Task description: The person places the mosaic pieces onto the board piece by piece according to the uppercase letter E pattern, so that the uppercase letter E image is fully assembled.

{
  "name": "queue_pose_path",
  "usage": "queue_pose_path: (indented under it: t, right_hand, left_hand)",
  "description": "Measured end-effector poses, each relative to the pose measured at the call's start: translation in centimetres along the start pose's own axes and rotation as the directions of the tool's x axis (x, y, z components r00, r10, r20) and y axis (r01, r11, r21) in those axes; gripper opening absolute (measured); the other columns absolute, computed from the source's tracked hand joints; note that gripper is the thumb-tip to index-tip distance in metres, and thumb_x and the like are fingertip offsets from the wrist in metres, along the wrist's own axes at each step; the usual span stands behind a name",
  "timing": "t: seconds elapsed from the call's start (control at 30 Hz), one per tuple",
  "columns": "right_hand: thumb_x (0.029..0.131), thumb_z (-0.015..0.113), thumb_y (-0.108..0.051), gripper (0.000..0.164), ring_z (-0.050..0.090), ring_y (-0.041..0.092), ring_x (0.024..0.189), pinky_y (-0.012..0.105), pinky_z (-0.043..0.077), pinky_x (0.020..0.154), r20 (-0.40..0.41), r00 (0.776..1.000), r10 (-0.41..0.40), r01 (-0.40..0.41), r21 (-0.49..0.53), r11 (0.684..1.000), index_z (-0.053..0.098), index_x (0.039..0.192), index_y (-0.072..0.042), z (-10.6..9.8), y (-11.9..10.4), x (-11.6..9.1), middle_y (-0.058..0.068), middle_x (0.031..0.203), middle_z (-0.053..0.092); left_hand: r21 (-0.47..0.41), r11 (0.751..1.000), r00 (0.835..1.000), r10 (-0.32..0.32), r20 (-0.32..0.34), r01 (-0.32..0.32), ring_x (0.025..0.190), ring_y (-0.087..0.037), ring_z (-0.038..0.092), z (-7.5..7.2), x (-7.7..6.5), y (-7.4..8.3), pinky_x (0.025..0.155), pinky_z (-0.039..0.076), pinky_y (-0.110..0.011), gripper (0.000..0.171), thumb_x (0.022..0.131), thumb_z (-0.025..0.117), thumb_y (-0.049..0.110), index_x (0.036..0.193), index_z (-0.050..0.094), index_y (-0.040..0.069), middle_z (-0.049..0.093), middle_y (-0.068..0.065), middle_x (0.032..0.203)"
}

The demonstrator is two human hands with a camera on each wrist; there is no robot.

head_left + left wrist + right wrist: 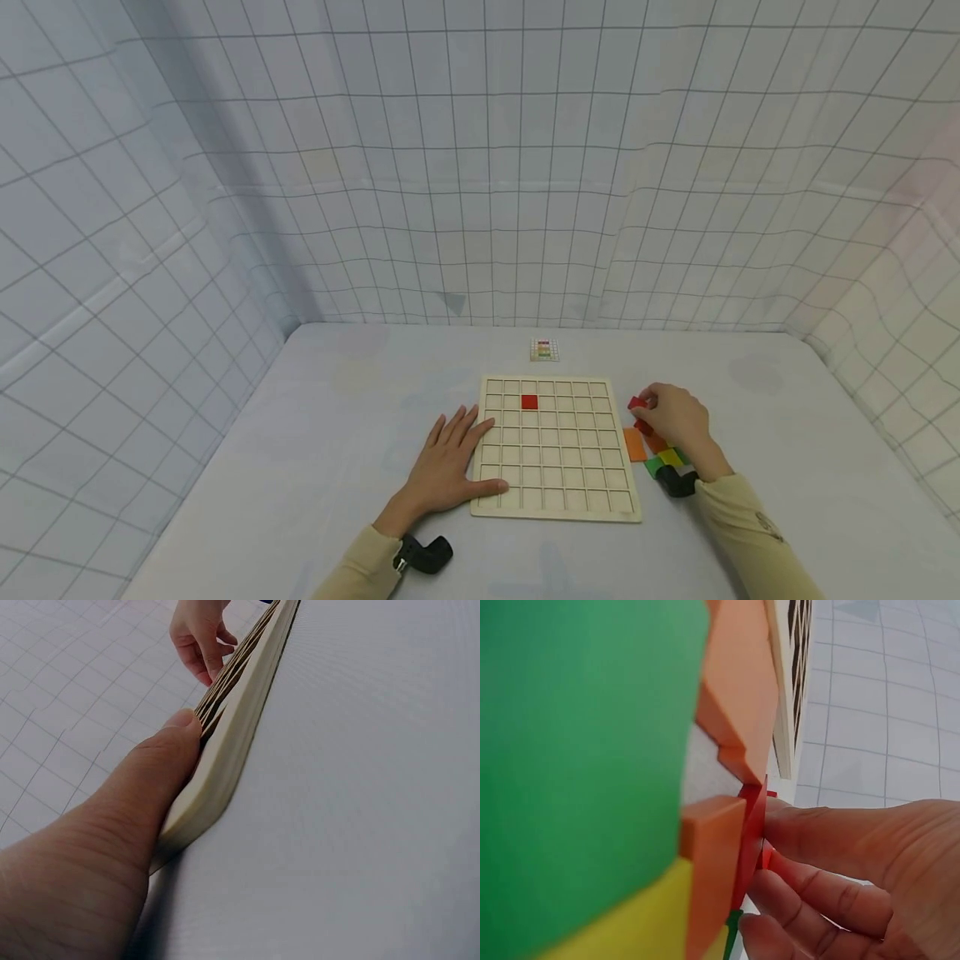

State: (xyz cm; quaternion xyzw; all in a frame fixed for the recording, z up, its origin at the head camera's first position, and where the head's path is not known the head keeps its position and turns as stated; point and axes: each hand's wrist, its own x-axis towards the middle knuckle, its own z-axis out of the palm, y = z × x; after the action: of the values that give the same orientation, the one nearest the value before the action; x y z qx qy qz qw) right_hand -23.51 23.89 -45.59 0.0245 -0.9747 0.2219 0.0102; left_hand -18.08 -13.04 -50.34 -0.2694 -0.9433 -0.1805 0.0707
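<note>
A pale wooden grid board (551,454) lies flat on the table, with one red square tile (529,402) in a cell of its second row from the top. My left hand (444,465) rests at the board's left side, fingers spread and thumb lying over the lower left corner. Just beyond the right edge, my right hand (678,417) pinches a red tile (637,402) between thumb and fingers. Beneath that hand sits another red tile (751,847), close to orange tiles (635,445). The right hand partly hides this pile.
Green (654,465) and yellow (670,457) tiles lie beside the orange ones, near the right wrist. Behind the board is a small card (544,350) printed with a coloured grid pattern. A white curtain (480,167) with dark grid lines surrounds the white table (360,417).
</note>
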Motion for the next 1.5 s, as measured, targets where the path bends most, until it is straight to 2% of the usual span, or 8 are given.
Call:
queue_pose_path:
  t: [0.3,0.6,0.93,1.03,1.17,1.3,1.5]
  right_hand:
    - [0.084,0.072,-0.022,0.027,0.055,0.020,0.065,0.032,0.044,0.051,0.029,1.000,0.007,-0.008,0.022,1.000,0.061,0.097,0.000,0.0,-0.1,0.2,0.008,0.083,0.062]
    - [0.083,0.073,-0.017,0.026,0.056,0.021,0.065,0.031,0.043,0.050,0.011,1.000,0.017,-0.018,0.049,0.999,0.056,0.096,-0.002,0.2,-0.6,-0.2,0.010,0.086,0.064]
    - [0.083,0.070,-0.009,0.015,0.050,0.019,0.058,0.029,0.041,0.048,-0.051,0.998,-0.035,0.039,0.076,0.996,0.057,0.089,-0.005,0.3,-1.3,-0.8,0.006,0.076,0.061]
    - [0.084,0.069,-0.006,0.011,0.050,0.018,0.059,0.030,0.041,0.049,-0.083,0.994,-0.073,0.082,0.110,0.991,0.058,0.087,-0.005,0.5,-1.5,-0.9,0.004,0.076,0.059]
    - [0.084,0.068,-0.001,0.008,0.051,0.018,0.064,0.031,0.042,0.053,-0.154,0.977,-0.149,0.176,0.181,0.968,0.061,0.088,-0.002,1.0,-1.6,-0.9,0.005,0.077,0.056]
    - [0.083,0.067,0.001,0.009,0.050,0.018,0.065,0.031,0.043,0.055,-0.189,0.959,-0.212,0.257,0.265,0.929,0.062,0.090,-0.001,1.6,-2.1,-0.7,0.004,0.078,0.053]
    - [0.084,0.069,0.002,0.012,0.054,0.015,0.067,0.027,0.046,0.059,-0.145,0.945,-0.292,0.325,0.361,0.874,0.063,0.093,-0.002,2.4,-3.8,-0.2,0.000,0.077,0.057]
  left_hand:
    - [-0.002,1.000,1.000,-0.015,0.023,0.015,0.142,-0.028,0.012,0.1,0.0,0.0,0.112,0.004,-0.048,0.095,0.078,0.051,0.077,0.150,0.031,0.017,0.021,-0.011,0.155]
    - [0.003,1.000,1.000,-0.013,0.016,0.013,0.142,-0.029,0.014,0.0,0.0,0.1,0.112,0.005,-0.050,0.094,0.078,0.051,0.076,0.149,0.032,0.016,0.022,-0.012,0.154]
    - [0.005,1.000,0.999,-0.025,0.031,0.025,0.142,-0.028,0.012,-0.3,0.0,0.3,0.113,0.004,-0.048,0.095,0.078,0.052,0.075,0.150,0.031,0.017,0.021,-0.011,0.155]
    - [0.004,1.000,0.999,-0.025,0.032,0.024,0.142,-0.028,0.012,-0.3,0.0,0.3,0.113,0.005,-0.048,0.095,0.078,0.052,0.075,0.150,0.031,0.017,0.020,-0.011,0.155]
    - [0.003,1.000,0.999,-0.017,0.029,0.017,0.142,-0.029,0.013,-0.2,0.0,0.3,0.113,0.005,-0.049,0.094,0.078,0.052,0.075,0.149,0.032,0.017,0.021,-0.011,0.155]
    - [0.002,1.000,0.999,-0.020,0.036,0.020,0.142,-0.028,0.011,-0.3,0.0,0.4,0.113,0.004,-0.049,0.094,0.078,0.051,0.075,0.150,0.031,0.017,0.020,-0.011,0.155]
    - [-0.001,1.000,0.999,-0.025,0.041,0.025,0.142,-0.028,0.012,-0.4,0.0,0.4,0.113,0.004,-0.049,0.094,0.079,0.050,0.076,0.150,0.031,0.017,0.020,-0.011,0.155]
